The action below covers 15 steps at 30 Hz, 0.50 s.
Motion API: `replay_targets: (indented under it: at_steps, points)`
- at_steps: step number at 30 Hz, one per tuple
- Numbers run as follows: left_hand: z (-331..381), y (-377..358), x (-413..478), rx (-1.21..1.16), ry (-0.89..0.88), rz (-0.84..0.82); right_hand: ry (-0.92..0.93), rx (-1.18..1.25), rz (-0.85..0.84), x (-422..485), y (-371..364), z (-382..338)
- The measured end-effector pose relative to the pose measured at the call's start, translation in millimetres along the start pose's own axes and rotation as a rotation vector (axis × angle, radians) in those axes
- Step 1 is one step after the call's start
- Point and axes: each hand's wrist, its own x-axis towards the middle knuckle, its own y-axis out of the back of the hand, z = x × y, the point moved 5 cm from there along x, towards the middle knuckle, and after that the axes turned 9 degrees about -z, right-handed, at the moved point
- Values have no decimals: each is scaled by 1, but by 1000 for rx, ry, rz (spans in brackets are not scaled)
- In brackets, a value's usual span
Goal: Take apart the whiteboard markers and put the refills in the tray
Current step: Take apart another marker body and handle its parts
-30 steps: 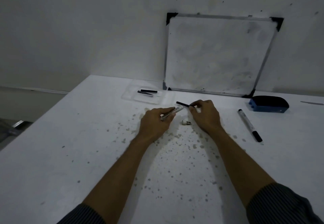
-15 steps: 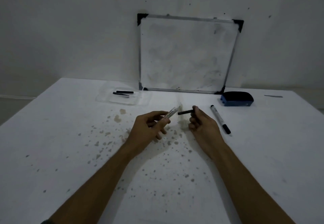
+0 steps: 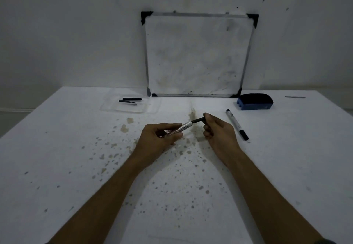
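My left hand (image 3: 157,139) grips a white marker barrel (image 3: 181,129) with printed lettering, tilted up to the right. My right hand (image 3: 217,131) pinches a short black refill (image 3: 197,120) whose left end meets the barrel's open end. A clear plastic tray (image 3: 150,108) lies at the back left with two black refills (image 3: 129,100) in it. A whole marker (image 3: 236,124) with a black cap lies on the table just right of my right hand.
A small whiteboard (image 3: 198,54) leans on the wall at the back. A blue and black eraser (image 3: 255,101) sits at its right foot. The white table (image 3: 76,167) is speckled with stains. A thin grey object (image 3: 295,97) lies far right.
Both hands have lifted off the table and come nearer to me. The black refill's end now meets the barrel's mouth, after a small gap half a second ago. The small white piece is out of sight.
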Motion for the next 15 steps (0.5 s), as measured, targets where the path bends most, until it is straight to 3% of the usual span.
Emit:
replay_targets:
  at_steps: [8,12,15]
  points:
    - [-3,-3,1,69,-33,-46,170,-361,59,-11,-9,-10]
    - [-5,-5,4,70,-68,-47,337,-716,-51,-20,-30,-12]
    - [-7,1,6,33,-54,-9,344,-830,-146,-23,-43,-5]
